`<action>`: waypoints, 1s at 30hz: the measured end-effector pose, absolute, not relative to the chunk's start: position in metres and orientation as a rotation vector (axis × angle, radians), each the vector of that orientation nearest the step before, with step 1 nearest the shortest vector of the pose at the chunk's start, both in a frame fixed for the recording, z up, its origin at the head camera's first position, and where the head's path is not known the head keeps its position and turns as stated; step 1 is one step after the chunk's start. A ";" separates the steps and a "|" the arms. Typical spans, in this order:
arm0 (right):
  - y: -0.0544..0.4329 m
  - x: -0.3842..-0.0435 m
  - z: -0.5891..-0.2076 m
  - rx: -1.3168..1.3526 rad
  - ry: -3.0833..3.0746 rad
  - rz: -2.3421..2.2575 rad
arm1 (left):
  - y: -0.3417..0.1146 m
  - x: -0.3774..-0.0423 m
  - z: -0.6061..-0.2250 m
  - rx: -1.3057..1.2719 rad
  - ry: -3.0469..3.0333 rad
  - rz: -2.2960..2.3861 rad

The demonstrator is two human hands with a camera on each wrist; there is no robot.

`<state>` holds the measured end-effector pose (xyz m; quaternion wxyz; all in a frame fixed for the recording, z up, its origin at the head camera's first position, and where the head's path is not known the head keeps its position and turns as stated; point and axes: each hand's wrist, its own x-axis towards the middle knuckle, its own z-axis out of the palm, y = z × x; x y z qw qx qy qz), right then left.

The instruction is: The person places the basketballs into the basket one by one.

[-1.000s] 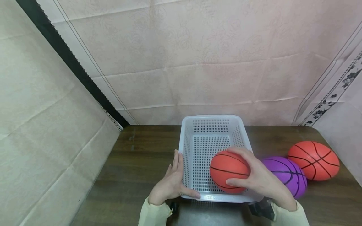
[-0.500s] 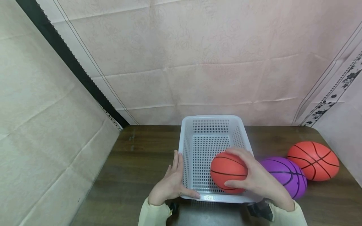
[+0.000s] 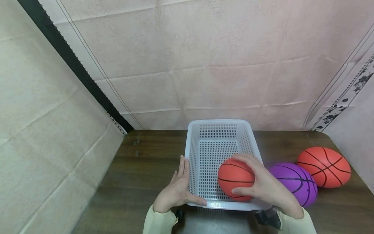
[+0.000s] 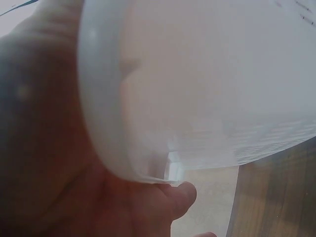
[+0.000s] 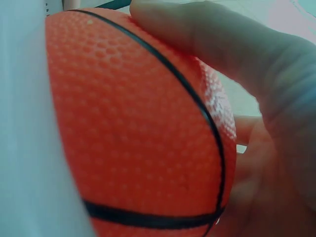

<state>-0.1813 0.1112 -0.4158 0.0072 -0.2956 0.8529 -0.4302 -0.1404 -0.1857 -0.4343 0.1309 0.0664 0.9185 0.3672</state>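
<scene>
A light grey-white perforated plastic basket point(image 3: 219, 121) stands on the wooden table. In its front right part is a small orange basketball point(image 3: 233, 177) with black lines. My right hand point(image 3: 267, 187) holds this ball from the right, thumb near the front and fingers over the far side. In the right wrist view, the orange basketball point(image 5: 143, 113) fills the space beside the thumb, and the pale rim point(image 5: 29, 123) covers its left part. At the basket's front left corner, my left hand point(image 3: 175, 191) rests with its thumb along the front rim and straight fingers against the left side.
To the right of the basket lies a purple basketball point(image 3: 296, 182), partly behind my right wrist. A second orange basketball point(image 3: 324, 167) sits just beyond it, close to the right cloth wall. Pale cloth point(image 3: 222, 65) hangs behind the wooden table point(image 3: 140, 172).
The orange basketball in the basket has shifted slightly, and my right hand has moved a little left with it. My left hand and the basket have stayed in place.
</scene>
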 end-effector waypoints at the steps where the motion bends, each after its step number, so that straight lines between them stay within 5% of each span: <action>1: 0.111 -0.181 -0.416 -0.925 2.669 -1.345 | -0.186 -0.140 -0.434 0.192 2.667 1.066; 14: 0.110 -0.184 -0.423 -0.971 2.698 -1.241 | -0.185 -0.141 -0.435 0.192 2.662 1.077; 30: 0.126 -0.183 -0.406 -0.681 2.745 -1.293 | -0.185 -0.140 -0.434 0.211 2.684 1.014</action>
